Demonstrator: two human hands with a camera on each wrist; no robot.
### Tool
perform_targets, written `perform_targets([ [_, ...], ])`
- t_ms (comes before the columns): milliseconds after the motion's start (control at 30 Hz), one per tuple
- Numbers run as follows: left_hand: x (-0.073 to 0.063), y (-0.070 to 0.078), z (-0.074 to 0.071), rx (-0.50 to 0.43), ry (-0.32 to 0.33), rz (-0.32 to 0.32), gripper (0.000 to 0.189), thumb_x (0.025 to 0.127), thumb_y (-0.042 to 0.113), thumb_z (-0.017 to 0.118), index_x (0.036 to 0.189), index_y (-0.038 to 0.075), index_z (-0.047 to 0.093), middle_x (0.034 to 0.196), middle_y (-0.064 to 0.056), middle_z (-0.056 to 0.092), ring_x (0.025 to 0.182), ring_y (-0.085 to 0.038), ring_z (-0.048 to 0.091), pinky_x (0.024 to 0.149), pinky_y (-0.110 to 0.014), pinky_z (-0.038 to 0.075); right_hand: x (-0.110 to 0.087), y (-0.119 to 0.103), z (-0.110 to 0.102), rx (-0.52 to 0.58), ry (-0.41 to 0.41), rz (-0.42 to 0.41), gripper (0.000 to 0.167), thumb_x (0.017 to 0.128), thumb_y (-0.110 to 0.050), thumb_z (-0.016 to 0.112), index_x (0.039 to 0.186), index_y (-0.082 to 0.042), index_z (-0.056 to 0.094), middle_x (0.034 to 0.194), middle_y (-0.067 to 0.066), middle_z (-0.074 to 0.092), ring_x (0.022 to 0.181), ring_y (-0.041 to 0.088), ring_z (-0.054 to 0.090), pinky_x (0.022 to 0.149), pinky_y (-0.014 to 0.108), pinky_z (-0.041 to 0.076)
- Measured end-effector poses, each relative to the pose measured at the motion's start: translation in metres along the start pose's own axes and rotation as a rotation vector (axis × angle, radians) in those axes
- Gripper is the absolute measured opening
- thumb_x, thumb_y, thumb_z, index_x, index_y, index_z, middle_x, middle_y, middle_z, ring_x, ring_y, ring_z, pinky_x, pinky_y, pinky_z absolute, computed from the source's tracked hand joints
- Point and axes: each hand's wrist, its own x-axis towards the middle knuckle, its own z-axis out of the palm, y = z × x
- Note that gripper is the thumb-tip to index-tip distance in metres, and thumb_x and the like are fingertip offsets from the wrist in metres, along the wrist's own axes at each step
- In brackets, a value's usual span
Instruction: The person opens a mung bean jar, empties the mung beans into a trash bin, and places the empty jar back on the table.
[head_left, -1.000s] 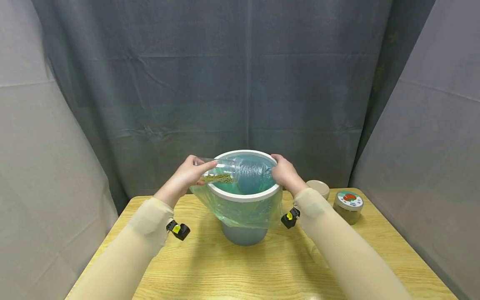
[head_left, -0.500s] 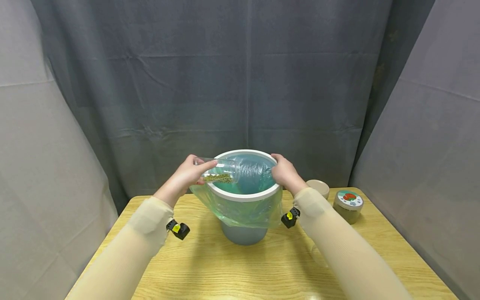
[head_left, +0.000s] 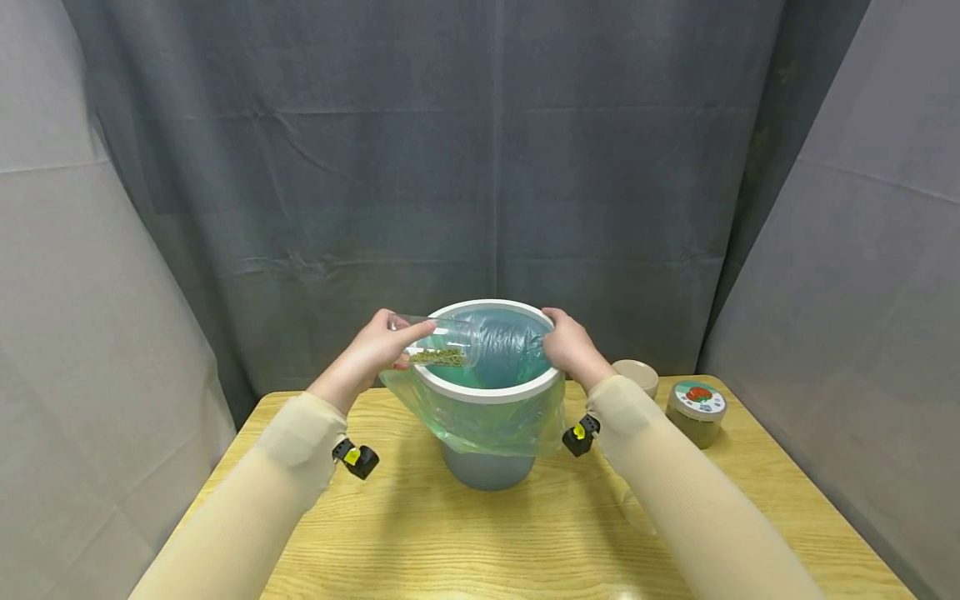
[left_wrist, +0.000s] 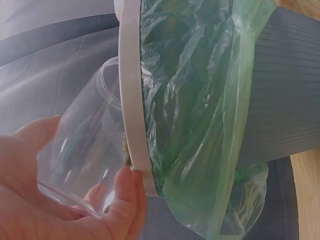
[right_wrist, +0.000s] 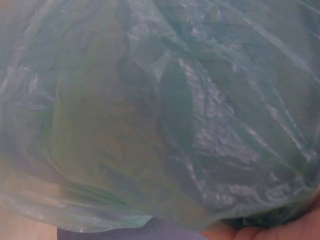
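Observation:
In the head view a grey bin [head_left: 489, 470] with a white rim [head_left: 487, 393] stands on the table, lined with a thin green plastic bag [head_left: 487, 425] folded over its outside. My left hand [head_left: 378, 343] grips a clear jar [head_left: 453, 335] lying on its side, its far end over the bin's mouth. Small green grains [head_left: 438, 357] lie along the jar's lower side. In the left wrist view fingers and thumb wrap the jar [left_wrist: 85, 140] beside the rim. My right hand [head_left: 572, 346] holds the bin's right rim through the bag; in the right wrist view the bag [right_wrist: 125, 125] hides most of it.
On the right of the wooden table [head_left: 465, 550] stand a jar with a tomato picture on its lid [head_left: 697, 412] and a pale lidded container [head_left: 636, 372]. A faint clear round object [head_left: 636, 512] sits partly behind the right sleeve. Grey cloth [head_left: 375, 183] hangs behind.
The clear jar has shifted very slightly to the right, and the grains inside have slid a little toward its far end. The bin and right hand look the same.

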Motion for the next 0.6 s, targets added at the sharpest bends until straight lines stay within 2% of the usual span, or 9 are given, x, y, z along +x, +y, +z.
perform_targets([
  [133, -0.001, 0.0005, -0.0002, 0.001, -0.002, -0.002, 0.064, 0.099, 0.045, 0.066, 0.135, 0.0, 0.038, 0.139, -0.021, 0.043, 0.102, -0.029, 0.06, 0.099, -0.044, 0.054, 0.0, -0.0004, 0.0001, 0.0, -0.001, 0.003, 0.065, 0.098, 0.002, 0.03, 0.163, -0.006, 0.023, 0.164, 0.023, 0.033, 0.145, 0.04, 0.043, 0.114, 0.053, 0.044],
  [600, -0.0034, 0.0016, -0.0011, 0.006, -0.009, -0.009, 0.064, 0.099, 0.045, 0.065, 0.135, 0.0, 0.037, 0.14, -0.022, 0.043, 0.11, -0.032, 0.06, 0.101, -0.043, 0.053, -0.0028, -0.0037, -0.0005, -0.004, 0.008, -0.005, 0.065, 0.097, 0.002, 0.03, 0.162, -0.005, 0.025, 0.163, 0.022, 0.034, 0.145, 0.039, 0.042, 0.116, 0.053, 0.042],
])
